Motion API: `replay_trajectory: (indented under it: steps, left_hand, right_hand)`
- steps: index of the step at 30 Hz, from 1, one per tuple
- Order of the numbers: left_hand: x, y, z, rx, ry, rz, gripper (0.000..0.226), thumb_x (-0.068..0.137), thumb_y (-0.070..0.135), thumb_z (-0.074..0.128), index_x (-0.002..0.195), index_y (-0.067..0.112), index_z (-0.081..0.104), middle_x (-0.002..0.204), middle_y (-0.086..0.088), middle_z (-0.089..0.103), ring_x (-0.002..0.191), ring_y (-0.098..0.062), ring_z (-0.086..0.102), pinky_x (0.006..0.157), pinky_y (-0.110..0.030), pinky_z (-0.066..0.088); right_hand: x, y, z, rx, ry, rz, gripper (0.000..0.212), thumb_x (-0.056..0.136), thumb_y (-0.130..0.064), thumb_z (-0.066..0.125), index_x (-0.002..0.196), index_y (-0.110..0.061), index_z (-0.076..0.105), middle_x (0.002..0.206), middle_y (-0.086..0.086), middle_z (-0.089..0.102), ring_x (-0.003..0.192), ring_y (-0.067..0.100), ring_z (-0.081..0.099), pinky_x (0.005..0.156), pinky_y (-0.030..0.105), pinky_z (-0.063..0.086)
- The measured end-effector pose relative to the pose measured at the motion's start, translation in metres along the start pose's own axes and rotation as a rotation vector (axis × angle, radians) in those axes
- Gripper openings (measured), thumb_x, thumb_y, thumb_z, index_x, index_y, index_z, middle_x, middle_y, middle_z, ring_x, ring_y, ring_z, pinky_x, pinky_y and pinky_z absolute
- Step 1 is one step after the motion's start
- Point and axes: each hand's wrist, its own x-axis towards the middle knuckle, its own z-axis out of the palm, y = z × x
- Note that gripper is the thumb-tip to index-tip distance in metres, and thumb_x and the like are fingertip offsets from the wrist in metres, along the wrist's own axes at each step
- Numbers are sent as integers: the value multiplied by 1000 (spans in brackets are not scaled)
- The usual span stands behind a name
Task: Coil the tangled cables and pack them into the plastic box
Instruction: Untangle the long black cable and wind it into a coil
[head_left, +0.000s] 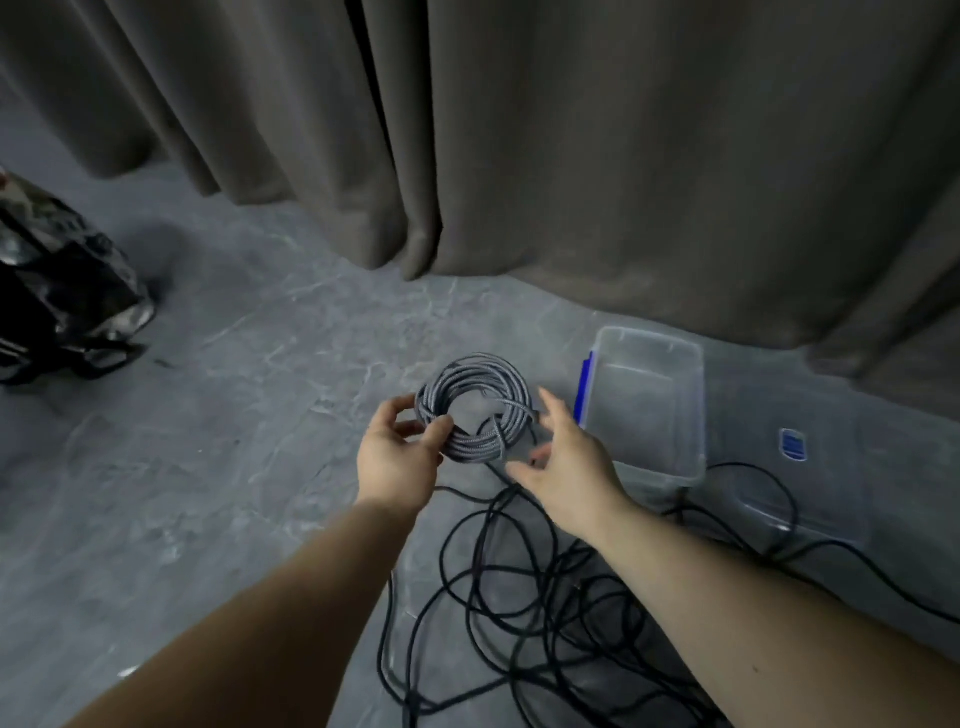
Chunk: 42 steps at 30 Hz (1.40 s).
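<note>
- Left hand (397, 457) pinching grey coil (475, 405), held flat.
- Right hand (563, 467) spread wide, touching coil's 3 o'clock edge.
- Plastic box (691, 415) at 3 o'clock, nearer right hand.

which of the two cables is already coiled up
The grey braided cable, held in a neat ring by the left hand. The black cable lies loose and tangled on the floor below.

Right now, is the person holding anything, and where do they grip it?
Yes: the left hand grips the grey coiled cable at its left rim. The right hand is open beside it.
</note>
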Motion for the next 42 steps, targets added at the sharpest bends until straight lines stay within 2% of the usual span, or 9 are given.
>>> replay_trajectory:
  steps: [3,11,15,19,21,25,33,36,42]
  left_hand:
    - [41,-50,-1,-33,96,-81,22,86,18,71,99,28,57,100,-12,68,82,-29,68,79,-40,57]
    - [91,-144,24,-4,209,-212,25,80,26,73,89,35,52,91,-7,72,83,-27,70,83,-53,56]
    - [95,-161,38,14,217,-234,25,81,26,72,88,35,50,91,-5,71,83,-25,70,86,-52,55]
    - [95,-162,42,50,267,-240,26,80,27,73,86,34,48,88,-5,71,78,-26,69,83,-52,56]
    - [95,-164,43,66,272,-257,27,79,29,73,86,33,47,87,-4,71,78,-28,68,82,-52,56]
    - [95,-167,43,147,250,-304,29,78,34,74,88,31,47,83,-5,70,81,-33,69,81,-51,56]
    - [89,-167,21,246,99,-327,65,67,54,72,120,20,55,101,-7,72,93,-29,70,87,-50,55]
    - [63,-152,21,410,105,-229,45,87,41,66,121,16,54,92,-2,69,92,-26,68,87,-44,54]
    - [-11,-152,41,501,-142,-104,21,87,26,68,105,19,59,81,2,62,80,-22,63,72,-29,47]
  right_hand:
    - [38,32,36,-107,-81,20,77,90,-29,64,152,-26,18,151,-3,38,130,18,47,105,27,39]
    - [98,99,94,-519,-327,45,66,94,-36,52,150,-17,23,157,3,25,143,23,25,114,35,26]
    - [93,114,105,-712,-304,-68,48,93,-38,46,137,-19,44,138,4,51,130,23,43,110,40,21]
    - [76,112,97,-861,-264,18,31,96,-36,43,111,-16,62,113,7,65,105,28,60,89,34,39]
    - [69,112,90,-865,-292,95,29,96,-34,45,105,-14,65,110,8,67,100,29,63,72,29,41]
    - [64,118,89,-787,-320,60,26,96,-31,44,101,-15,63,103,8,66,93,28,62,64,27,39]
    - [44,128,90,-551,-117,-124,33,92,-20,49,124,-20,59,119,2,61,107,25,58,84,31,46]
    - [27,124,79,-460,-51,-129,41,92,-16,51,132,-23,54,126,-1,56,113,24,54,88,31,45]
    - [-35,141,44,-372,46,-3,47,91,-12,53,136,-25,52,131,4,55,115,25,54,94,30,42]
